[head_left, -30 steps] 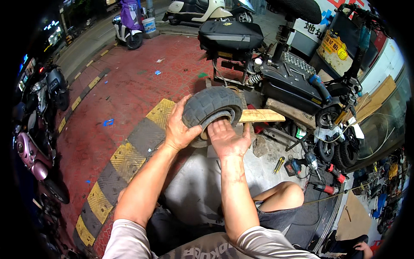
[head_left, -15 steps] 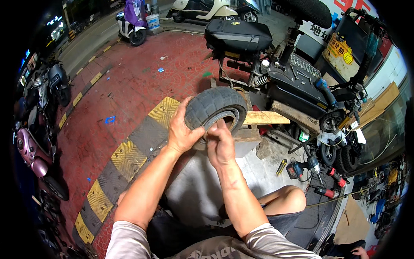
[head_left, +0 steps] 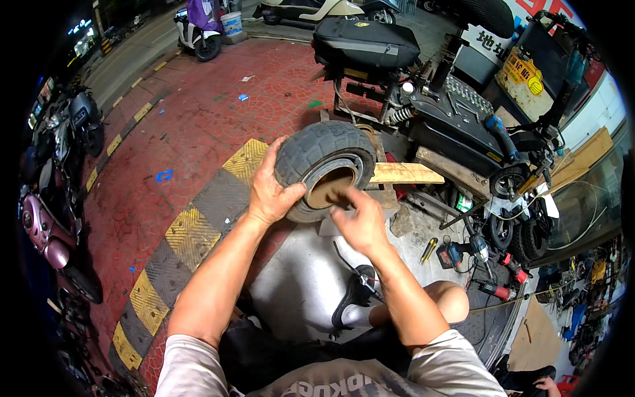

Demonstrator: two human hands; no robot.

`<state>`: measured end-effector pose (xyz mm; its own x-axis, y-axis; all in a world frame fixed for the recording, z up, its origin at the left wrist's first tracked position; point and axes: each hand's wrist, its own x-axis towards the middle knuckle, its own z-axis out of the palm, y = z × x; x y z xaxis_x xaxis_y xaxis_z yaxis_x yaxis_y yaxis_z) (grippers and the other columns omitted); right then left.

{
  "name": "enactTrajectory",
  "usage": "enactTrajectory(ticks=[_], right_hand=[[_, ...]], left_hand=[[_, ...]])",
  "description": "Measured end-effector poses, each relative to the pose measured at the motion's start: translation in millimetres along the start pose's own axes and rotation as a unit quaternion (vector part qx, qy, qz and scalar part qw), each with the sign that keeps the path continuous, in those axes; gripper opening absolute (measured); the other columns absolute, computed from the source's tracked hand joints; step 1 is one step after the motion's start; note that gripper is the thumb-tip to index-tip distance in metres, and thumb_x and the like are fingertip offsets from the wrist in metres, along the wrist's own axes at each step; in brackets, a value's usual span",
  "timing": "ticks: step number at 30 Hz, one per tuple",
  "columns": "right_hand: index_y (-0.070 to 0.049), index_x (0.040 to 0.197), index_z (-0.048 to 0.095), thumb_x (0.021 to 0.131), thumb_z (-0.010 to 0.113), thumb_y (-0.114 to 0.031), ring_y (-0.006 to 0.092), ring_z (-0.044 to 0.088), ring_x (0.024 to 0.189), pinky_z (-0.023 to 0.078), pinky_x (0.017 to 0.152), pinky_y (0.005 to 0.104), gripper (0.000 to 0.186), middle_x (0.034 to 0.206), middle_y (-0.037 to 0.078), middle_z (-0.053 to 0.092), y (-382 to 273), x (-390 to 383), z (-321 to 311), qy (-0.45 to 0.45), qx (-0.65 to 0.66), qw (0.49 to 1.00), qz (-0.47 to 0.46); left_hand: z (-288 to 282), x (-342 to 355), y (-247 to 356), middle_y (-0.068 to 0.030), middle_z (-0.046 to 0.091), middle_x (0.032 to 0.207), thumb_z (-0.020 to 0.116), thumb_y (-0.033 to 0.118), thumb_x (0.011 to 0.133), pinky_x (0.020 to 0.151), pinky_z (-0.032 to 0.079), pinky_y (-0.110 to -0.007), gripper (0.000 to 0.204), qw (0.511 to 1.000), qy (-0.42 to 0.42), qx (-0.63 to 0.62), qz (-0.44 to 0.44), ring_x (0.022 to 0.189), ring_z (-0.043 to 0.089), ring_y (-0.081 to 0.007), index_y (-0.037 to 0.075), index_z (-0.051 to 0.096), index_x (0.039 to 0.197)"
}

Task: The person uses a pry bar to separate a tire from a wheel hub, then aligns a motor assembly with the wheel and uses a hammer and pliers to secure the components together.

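A small wheel with a chunky black tyre (head_left: 323, 147) is tilted so that its hollow hub, brown inside, faces me. My left hand (head_left: 270, 190) is closed on the tyre's left side, thumb near the rim and fingers over the tread. At the hub's lower right is my right hand (head_left: 362, 221), thumb and forefinger apart and fingertips blurred by motion. I see nothing held in it. Behind and right of the wheel, a wooden board (head_left: 407, 173) juts out over wooden blocks, partly hidden by the wheel.
A dismantled electric scooter (head_left: 456, 135) stands at the right with tools on its deck. On the floor lie a yellow cutter knife (head_left: 428, 251), a cordless impact wrench (head_left: 473, 251) and red power tools (head_left: 503, 291). A yellow-black ramp (head_left: 192, 228) runs along the left. Parked scooters (head_left: 49, 225) line the far left.
My right hand has drawn back from inside the hub, toward the lower right. The wheel has shifted slightly left and its hub opening shows more. My left hand keeps its grip on the tyre.
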<state>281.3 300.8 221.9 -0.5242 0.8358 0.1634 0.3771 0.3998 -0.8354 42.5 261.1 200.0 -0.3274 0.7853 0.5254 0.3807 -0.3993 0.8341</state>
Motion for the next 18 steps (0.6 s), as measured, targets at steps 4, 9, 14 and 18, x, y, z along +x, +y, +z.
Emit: enactTrajectory(ticks=[4, 9, 14, 18], right_hand=[[-0.010, 0.104, 0.061, 0.095, 0.066, -0.026, 0.0280, 0.062, 0.105, 0.050, 0.100, 0.0405, 0.019, 0.110, 0.009, 0.063, -26, 26, 22, 0.051, 0.663, 0.724, 0.183], [-0.018, 0.090, 0.052, 0.091, 0.068, -0.025, 0.0173, 0.047, 0.082, 0.040, 0.083, 0.0336, 0.018, 0.086, -0.003, 0.043, -21, 22, 47, 0.044, 0.760, 0.642, 0.096], [-0.003, 0.123, 0.065, 0.097, 0.065, -0.013, 0.0176, 0.060, 0.117, 0.045, 0.110, 0.0365, 0.028, 0.119, 0.004, 0.067, -14, 16, 79, 0.097, 0.598, 0.795, 0.039], [0.000, 0.144, 0.063, 0.098, 0.075, -0.033, 0.0367, 0.071, 0.125, 0.049, 0.115, 0.0417, 0.058, 0.128, 0.023, 0.076, 18, -13, 53, -0.008, 0.118, 0.992, -0.033]], left_hand=[[1, 0, 5, -0.0186, 0.065, 0.151, 0.089, 0.042, 0.074, 0.123, 0.046, -0.042, 0.109, 0.997, -0.018, 0.070, 0.022, 0.141, 0.062, -0.0276, -0.003, 0.046, 0.164], [5, -1, 6, -0.0189, 0.067, 0.148, 0.085, 0.033, 0.073, 0.121, 0.048, -0.043, 0.103, 0.996, -0.002, 0.077, 0.044, 0.139, 0.064, -0.0296, -0.002, 0.049, 0.162], [11, -3, 23, -0.0199, 0.067, 0.148, 0.082, 0.027, 0.073, 0.121, 0.049, -0.042, 0.100, 0.994, -0.010, 0.100, 0.036, 0.137, 0.066, -0.0292, -0.003, 0.049, 0.162], [12, -6, 8, -0.0222, 0.068, 0.146, 0.085, 0.026, 0.071, 0.119, 0.051, -0.045, 0.101, 0.996, -0.003, 0.082, 0.042, 0.135, 0.067, -0.0352, -0.002, 0.050, 0.161]])
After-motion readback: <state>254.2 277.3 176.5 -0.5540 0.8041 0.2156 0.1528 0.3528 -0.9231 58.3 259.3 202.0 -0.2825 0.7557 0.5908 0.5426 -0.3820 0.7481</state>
